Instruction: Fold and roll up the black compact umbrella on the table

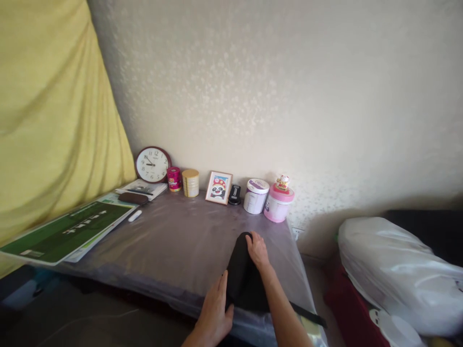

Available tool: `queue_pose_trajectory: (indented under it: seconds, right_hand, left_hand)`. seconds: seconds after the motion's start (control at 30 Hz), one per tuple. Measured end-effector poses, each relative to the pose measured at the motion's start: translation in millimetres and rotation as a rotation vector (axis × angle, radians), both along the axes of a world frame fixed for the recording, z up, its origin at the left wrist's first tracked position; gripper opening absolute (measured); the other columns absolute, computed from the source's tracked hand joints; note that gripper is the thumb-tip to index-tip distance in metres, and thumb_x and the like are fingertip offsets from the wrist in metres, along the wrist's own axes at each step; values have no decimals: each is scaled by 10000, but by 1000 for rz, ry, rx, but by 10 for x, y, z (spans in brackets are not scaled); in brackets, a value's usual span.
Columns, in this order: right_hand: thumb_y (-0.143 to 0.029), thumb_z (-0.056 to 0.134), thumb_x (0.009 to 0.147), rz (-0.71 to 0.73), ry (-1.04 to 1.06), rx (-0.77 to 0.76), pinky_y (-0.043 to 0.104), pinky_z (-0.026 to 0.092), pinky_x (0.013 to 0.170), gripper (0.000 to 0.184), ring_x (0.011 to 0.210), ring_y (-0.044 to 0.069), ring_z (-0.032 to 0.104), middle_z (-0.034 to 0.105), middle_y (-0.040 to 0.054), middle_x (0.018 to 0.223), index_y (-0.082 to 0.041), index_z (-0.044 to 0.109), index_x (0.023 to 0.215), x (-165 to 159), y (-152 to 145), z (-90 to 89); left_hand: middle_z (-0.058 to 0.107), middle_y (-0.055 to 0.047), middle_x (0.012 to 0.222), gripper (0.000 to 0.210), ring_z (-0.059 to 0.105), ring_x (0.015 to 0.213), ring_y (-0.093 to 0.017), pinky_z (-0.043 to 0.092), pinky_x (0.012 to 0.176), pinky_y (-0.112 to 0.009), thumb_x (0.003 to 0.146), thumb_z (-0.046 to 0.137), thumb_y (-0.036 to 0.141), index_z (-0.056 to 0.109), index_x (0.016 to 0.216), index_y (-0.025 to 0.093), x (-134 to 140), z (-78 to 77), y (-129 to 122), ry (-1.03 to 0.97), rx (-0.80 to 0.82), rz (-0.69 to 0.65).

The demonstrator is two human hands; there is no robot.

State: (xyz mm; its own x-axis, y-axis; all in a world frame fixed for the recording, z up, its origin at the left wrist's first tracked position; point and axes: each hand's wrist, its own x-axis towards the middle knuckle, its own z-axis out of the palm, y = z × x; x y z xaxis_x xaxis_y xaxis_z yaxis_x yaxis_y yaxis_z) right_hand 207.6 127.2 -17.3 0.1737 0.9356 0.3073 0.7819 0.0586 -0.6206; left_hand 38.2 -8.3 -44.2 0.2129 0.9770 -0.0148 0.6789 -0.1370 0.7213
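A black, soft-looking fabric item (240, 270), perhaps a bag or pouch, lies at the front right of the covered table (173, 246). What kind of thing it is, I cannot make out. My left hand (216, 306) holds its near left edge, fingers stretched along the side and thumb apart below. At the far end, my right hand (258, 248) has its fingers bent over the top edge. A black strap (307, 313) runs out to the right from under my right forearm. Part of the fabric is hidden behind that forearm.
Along the wall stand a clock (153, 165), a pink can (174, 179), a yellow-lidded jar (190, 183), a panda picture frame (219, 187), a white tub (256, 196) and a pink tub (278, 205). A green board (72, 231) lies left. White plastic bag (390, 260) sits right.
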Motion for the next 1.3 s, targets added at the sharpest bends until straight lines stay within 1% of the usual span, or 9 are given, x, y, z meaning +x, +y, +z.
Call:
queue_pose_trajectory:
  seconds: [0.07, 0.17, 0.27, 0.33, 0.6, 0.83, 1.07, 1.2, 1.3]
  right_hand:
    - [-277, 414, 837, -100, 38, -36, 354, 385, 950, 388, 1094, 227, 552, 613, 161, 1162, -99, 581, 1138, 191, -71, -22]
    - [-286, 389, 825, -189, 96, -86, 320, 467, 818, 375, 961, 222, 622, 676, 136, 1017, -114, 625, 1061, 454, -266, -63]
    - [-328, 386, 821, -182, 140, -110, 279, 499, 654, 368, 781, 200, 655, 708, 75, 819, -137, 670, 958, 556, -473, -90]
    - [-353, 399, 816, -160, 157, -114, 268, 496, 601, 368, 714, 191, 651, 706, 52, 754, -144, 684, 918, 531, -567, -95]
    - [-357, 496, 780, -174, 111, -116, 294, 481, 726, 340, 803, 208, 648, 705, 74, 844, -139, 665, 980, 316, -646, -35]
    - [-341, 473, 824, -165, -37, -172, 292, 444, 765, 330, 891, 229, 643, 696, 105, 908, -146, 628, 1040, 203, -765, 98]
    - [-292, 470, 823, -147, -106, -207, 343, 426, 779, 306, 934, 265, 632, 693, 127, 954, -182, 618, 1067, 35, -782, 295]
    - [-265, 505, 804, -105, -54, -202, 322, 428, 798, 315, 972, 257, 620, 683, 136, 1002, -151, 615, 1076, -19, -726, 305]
    - [-244, 512, 800, -57, 28, -193, 269, 451, 742, 315, 900, 219, 644, 696, 120, 947, -112, 619, 1065, -63, -660, 276]
  left_hand:
    - [346, -122, 1421, 770, 317, 1306, -218, 237, 1094, -365, 651, 456, 176, 227, 1380, 90, -7, 17, 1, -27, 0, 1]
    - [356, -122, 1415, 766, 325, 1300, -217, 231, 1095, -358, 648, 460, 172, 232, 1374, 90, -15, 27, 5, -44, 7, 1]
    - [354, -127, 1415, 757, 328, 1298, -214, 230, 1095, -349, 658, 458, 167, 224, 1372, 81, -18, 17, 13, -51, 12, 6]
    - [351, -138, 1414, 746, 325, 1299, -214, 228, 1096, -342, 663, 458, 164, 228, 1366, 67, -21, 11, 19, -55, 13, 6]
    - [380, -125, 1386, 706, 355, 1279, -201, 254, 1079, -315, 666, 460, 154, 260, 1342, 100, -30, 69, 13, -83, 36, 16]
    - [151, -159, 1484, 695, 194, 1356, -238, 197, 1108, -357, 654, 483, 150, 292, 1318, 71, -29, 66, 17, -88, 77, 32]
    - [328, -167, 1415, 691, 296, 1316, -218, 216, 1108, -346, 674, 470, 154, 277, 1329, 54, -51, 48, 33, -95, 96, -12]
    - [369, -177, 1391, 691, 340, 1291, -235, 244, 1093, -358, 675, 467, 155, 278, 1331, 43, -48, 21, 42, -85, 96, -19]
    - [375, -167, 1393, 690, 347, 1288, -238, 244, 1093, -365, 681, 461, 160, 275, 1338, 57, -47, -7, 45, -81, 100, -22]
